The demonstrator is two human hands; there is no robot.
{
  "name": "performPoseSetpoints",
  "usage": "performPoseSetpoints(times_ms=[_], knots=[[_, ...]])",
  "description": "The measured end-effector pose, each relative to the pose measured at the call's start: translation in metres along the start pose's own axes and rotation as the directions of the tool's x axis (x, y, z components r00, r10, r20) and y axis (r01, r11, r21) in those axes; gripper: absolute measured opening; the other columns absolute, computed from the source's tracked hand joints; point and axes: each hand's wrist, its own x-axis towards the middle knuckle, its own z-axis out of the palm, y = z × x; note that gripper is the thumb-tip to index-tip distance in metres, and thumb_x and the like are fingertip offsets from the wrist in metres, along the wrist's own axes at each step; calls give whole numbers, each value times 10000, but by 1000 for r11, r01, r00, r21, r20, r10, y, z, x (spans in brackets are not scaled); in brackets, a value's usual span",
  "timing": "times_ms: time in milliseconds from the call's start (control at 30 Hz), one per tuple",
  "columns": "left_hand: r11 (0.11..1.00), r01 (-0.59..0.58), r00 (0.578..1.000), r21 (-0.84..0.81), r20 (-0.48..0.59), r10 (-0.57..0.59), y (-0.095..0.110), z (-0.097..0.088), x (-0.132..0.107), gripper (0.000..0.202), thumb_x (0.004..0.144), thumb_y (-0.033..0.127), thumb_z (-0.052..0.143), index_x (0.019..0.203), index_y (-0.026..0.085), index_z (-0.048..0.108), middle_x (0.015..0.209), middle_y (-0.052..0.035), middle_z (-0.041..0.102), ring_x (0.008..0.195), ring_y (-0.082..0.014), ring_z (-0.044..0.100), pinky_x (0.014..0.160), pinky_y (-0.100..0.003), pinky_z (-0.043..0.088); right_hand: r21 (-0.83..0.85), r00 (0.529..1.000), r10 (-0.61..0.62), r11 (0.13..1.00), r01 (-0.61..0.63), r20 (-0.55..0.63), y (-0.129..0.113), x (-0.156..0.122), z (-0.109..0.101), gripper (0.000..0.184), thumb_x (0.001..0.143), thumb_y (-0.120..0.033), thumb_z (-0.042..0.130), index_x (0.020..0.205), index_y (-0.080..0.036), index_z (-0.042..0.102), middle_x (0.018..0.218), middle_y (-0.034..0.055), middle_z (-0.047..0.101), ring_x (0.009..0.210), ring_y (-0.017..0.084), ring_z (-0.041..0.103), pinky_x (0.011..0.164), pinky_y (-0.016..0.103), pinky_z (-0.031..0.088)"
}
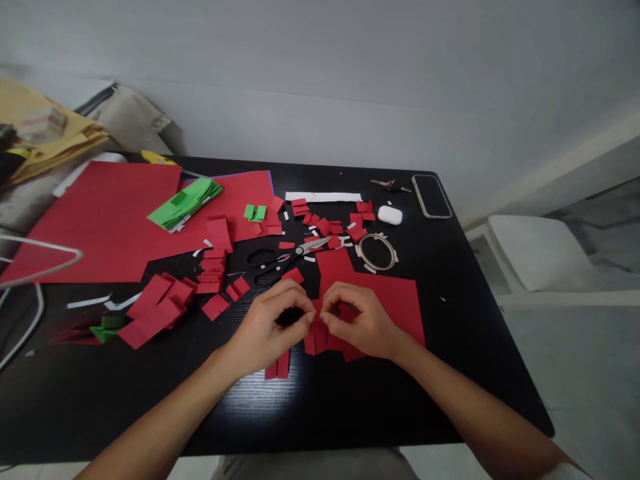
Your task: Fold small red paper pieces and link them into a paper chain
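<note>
My left hand (273,327) and my right hand (364,321) meet close together over the table, each with thumb and forefinger pinched. Whatever lies between the fingertips is too small to make out. Beneath my right hand are red paper sheets (400,297), partly covered by it. Just under the fingertips sits a folded red paper piece (315,342). Another folded red piece (277,367) lies below my left wrist. Beyond my hands, black-handled scissors (299,252) rest with blades slightly apart, near a roll of tape (362,252) and several small red folded pieces (324,227).
Large red sheets (100,220) cover the left side of the black table (360,407), with a green paper stack (185,202) on them. Red folded stacks (159,310) lie left of my hands. A white strip (323,197), keys (390,185), a white case (390,215) and a phone (431,197) are farther back.
</note>
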Motion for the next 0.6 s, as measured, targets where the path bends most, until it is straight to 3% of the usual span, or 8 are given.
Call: performPoseSetpoints(times_ms=[267, 467, 600], knots=[[997, 3, 1000, 79, 13, -4, -3, -14, 2, 90, 948, 175, 627, 882, 196, 684, 894, -28, 651, 846, -164, 627, 764, -282, 499, -23, 999, 32, 999, -32, -5, -2, 2, -3, 95, 877, -170, 680, 790, -198, 657, 788, 6, 662, 716, 149, 605, 681, 279, 495], [994, 55, 989, 100, -140, -40, -8, -24, 5, 109, 943, 184, 624, 852, 195, 683, 890, -32, 668, 827, -165, 631, 754, -287, 492, -53, 987, 59, 996, -67, -148, 0, 2, -8, 100, 916, -205, 666, 816, -203, 668, 810, 14, 689, 752, 161, 631, 701, 288, 495], [995, 94, 990, 32, -105, -90, -7, -16, 2, 143, 980, 243, 613, 867, 192, 684, 856, -33, 676, 787, -163, 624, 724, -289, 494, -59, 980, 4, 998, -16, -198, 1, 1, -5, 100, 949, -226, 677, 852, -206, 685, 853, 23, 704, 795, 168, 660, 744, 298, 520]])
